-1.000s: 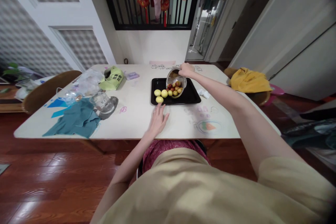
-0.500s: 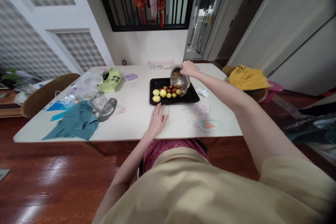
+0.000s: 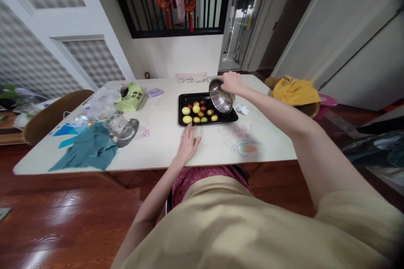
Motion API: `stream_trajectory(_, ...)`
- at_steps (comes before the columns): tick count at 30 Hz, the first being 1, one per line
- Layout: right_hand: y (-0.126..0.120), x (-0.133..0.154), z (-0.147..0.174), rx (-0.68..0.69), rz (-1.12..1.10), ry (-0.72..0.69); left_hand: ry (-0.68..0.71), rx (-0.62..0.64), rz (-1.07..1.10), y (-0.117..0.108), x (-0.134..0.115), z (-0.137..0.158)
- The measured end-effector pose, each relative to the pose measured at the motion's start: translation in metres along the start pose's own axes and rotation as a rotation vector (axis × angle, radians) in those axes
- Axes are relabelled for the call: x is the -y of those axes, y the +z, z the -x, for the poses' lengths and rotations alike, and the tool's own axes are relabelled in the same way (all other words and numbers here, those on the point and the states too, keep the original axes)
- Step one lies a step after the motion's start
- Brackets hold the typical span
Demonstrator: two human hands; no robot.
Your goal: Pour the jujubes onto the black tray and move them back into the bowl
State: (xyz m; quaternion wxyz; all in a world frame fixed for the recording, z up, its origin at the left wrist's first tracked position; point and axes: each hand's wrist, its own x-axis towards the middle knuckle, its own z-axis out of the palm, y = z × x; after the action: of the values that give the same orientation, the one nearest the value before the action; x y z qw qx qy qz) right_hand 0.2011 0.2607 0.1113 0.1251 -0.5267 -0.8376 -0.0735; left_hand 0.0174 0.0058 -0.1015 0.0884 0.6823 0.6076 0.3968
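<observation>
Tilted on its side over the right part of a black tray, a shiny metal bowl is gripped at its rim by my right hand. What shows of the bowl's inside is bare. Several small round fruits lie spread in the tray: larger pale yellow ones at the left, with dark red ones and yellow-green ones beside them. At the tray's near edge my left hand rests flat on the white table, fingers stretched out and holding nothing.
Left on the table are a teal cloth, a clear plastic container, a clear plastic bag and a green paper bag. Crumpled white tissue lies right of the tray. A yellow cloth hangs over a chair.
My right hand has lifted the bowl slightly up and right, away from the fruits. The fruits have rolled out of it and spread across the tray. My left hand stays in place.
</observation>
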Motion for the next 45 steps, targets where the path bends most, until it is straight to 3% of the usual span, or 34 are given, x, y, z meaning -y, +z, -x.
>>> stream_trajectory(3,-0.010,-0.013,0.020,-0.070,-0.007,0.078,0.003,-0.012,0.028,-0.003,-0.004,0.000)
stream_trajectory(6,-0.014,-0.037,0.044,-0.076,-0.165,0.081,0.018,-0.058,0.065,-0.007,-0.009,0.000)
stream_trajectory(10,0.003,-0.061,0.083,0.168,-0.604,0.128,0.075,-0.141,0.124,-0.010,-0.011,0.001)
stream_trajectory(14,0.035,-0.055,0.126,0.447,-0.923,0.116,0.192,-0.199,0.155,-0.013,-0.011,0.001)
stream_trajectory(20,0.074,-0.025,0.169,0.709,-1.191,0.004,0.380,-0.263,0.235,-0.022,-0.015,0.003)
stream_trajectory(23,0.083,-0.021,0.172,0.766,-1.161,-0.073,0.433,-0.247,0.269,-0.027,-0.018,0.004)
stream_trajectory(26,0.086,-0.024,0.161,0.684,-1.058,-0.130,0.470,-0.210,0.286,-0.028,-0.019,0.005)
stream_trajectory(30,0.089,-0.025,0.136,0.218,-0.767,-0.005,0.482,-0.161,0.283,-0.029,-0.017,0.006)
stream_trajectory(32,0.092,-0.021,0.125,0.086,-0.553,0.005,0.486,-0.153,0.279,-0.028,-0.016,0.006)
stream_trajectory(38,0.113,0.005,0.113,0.120,-0.280,-0.083,0.501,-0.176,0.231,-0.026,-0.011,0.008)
stream_trajectory(45,0.125,0.017,0.110,0.158,-0.424,-0.039,0.491,-0.184,0.191,-0.025,-0.010,0.008)
